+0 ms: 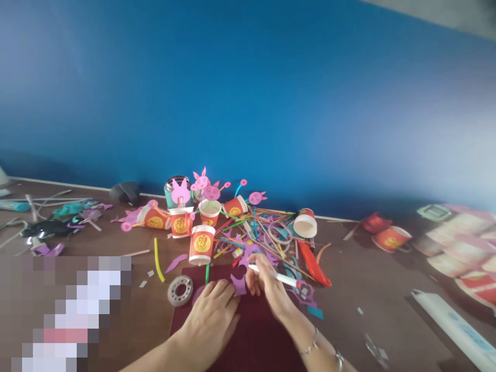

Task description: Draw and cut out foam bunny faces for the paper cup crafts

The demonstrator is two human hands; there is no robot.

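Note:
My right hand [267, 284] is closed around a white marker [284, 279] with a red end, slanting across the fingers. My left hand [211, 315] lies over a dark red mat [263, 336], fingers bent and close together. Its fingertips press at the lower edge of a purple cut-out piece [239, 284], which lies between both hands; part of the grip is hidden. Another purple piece [198, 294] shows partly under the left fingers. A green straw [207, 273] sticks up just beyond them.
Red paper cups [201, 245] with pink animal faces [180, 192] stand beyond my hands, beside heaped straws and scraps. A tape roll [180, 291] sits left. A red balloon [313, 264], a tipped cup [391, 238] and a long white box [453, 325] lie right. A blue wall [248, 103] rises behind.

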